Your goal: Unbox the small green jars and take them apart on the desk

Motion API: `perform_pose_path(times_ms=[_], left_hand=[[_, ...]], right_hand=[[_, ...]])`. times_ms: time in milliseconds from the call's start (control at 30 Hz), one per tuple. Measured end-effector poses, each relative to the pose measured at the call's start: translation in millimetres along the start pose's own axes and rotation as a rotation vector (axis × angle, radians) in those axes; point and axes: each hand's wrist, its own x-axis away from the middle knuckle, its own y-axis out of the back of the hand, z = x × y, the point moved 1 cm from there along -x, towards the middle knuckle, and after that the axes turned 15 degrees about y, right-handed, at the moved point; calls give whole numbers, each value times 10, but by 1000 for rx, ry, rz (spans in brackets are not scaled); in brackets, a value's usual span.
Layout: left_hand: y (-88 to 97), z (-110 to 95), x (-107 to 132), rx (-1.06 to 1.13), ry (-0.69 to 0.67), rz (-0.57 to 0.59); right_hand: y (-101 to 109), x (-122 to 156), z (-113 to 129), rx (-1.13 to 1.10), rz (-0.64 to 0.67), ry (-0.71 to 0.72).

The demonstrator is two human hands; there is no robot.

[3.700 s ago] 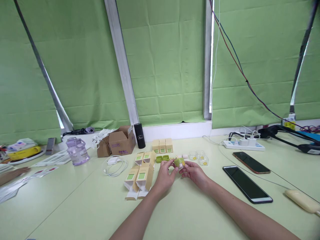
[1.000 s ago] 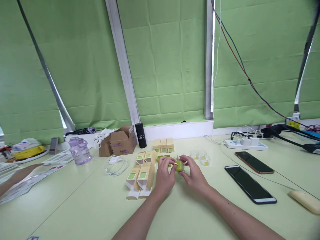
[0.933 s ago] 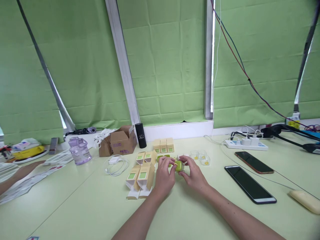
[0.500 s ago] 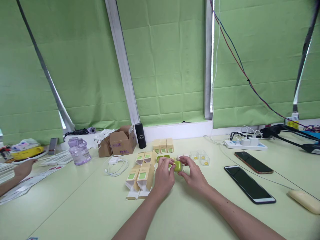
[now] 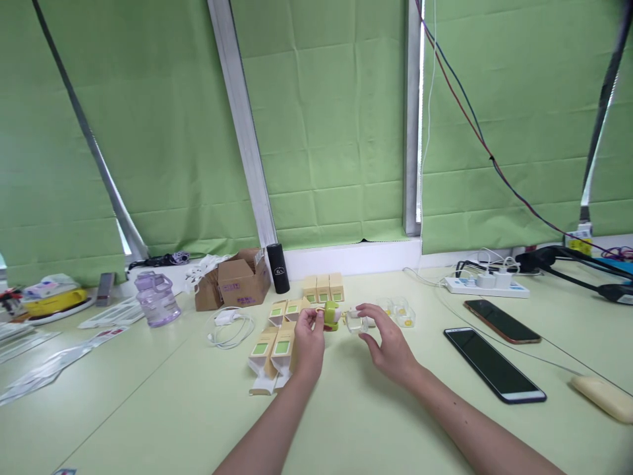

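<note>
Bare forearms are stretched from the near edge over a pale green table. At the right, a beige oblong object and two dark-screened phones are laid out. At the centre, a small green lid is pinched between the fingertips of the left hand; just beside it, a clear cup is gripped between thumb and fingers of the right hand. Lid and cup are held apart. Left of them, beige boxes are grouped, white flaps spread nearward. Farther back, clear containers, three small boxes and a brown carton are seen, backed by green blinds.
</note>
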Motion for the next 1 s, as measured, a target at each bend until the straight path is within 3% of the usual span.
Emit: perform_pose_path(times_ms=[200, 400, 700, 1000], left_hand=[[-1, 39, -33, 91, 146, 30], [-18, 57, -3, 79, 178, 64], [-29, 71, -5, 75, 195, 87], [-50, 65, 13, 82, 209, 108]], right_hand=[[264, -95, -130, 208, -36, 125], [524, -106, -378, 392, -24, -62], [431, 100, -677, 533, 217, -200], [397, 268, -912, 598, 261, -281]])
